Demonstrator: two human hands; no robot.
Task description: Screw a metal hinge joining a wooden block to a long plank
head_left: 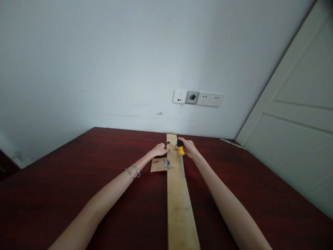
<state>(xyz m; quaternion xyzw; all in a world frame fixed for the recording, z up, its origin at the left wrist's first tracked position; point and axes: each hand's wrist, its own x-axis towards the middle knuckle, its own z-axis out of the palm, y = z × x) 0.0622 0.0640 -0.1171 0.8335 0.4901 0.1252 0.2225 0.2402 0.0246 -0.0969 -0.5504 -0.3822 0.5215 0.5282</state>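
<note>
A long pale wooden plank (179, 205) lies on the dark red table (78, 173), running away from me toward the wall. A small wooden block (157, 165) sits against its left edge, joined by a metal hinge (167, 164). My left hand (159, 150) rests at the plank's left edge just beyond the block, fingers curled against the wood. My right hand (187, 147) is closed on the yellow and black handle of a screwdriver (181, 156), whose shaft points back toward me along the plank's right side.
The table reaches the white wall, where a row of sockets (198, 98) sits above the plank's far end. A white door (299, 132) stands at the right. A thin pale strip (232, 143) lies on the table's far right corner.
</note>
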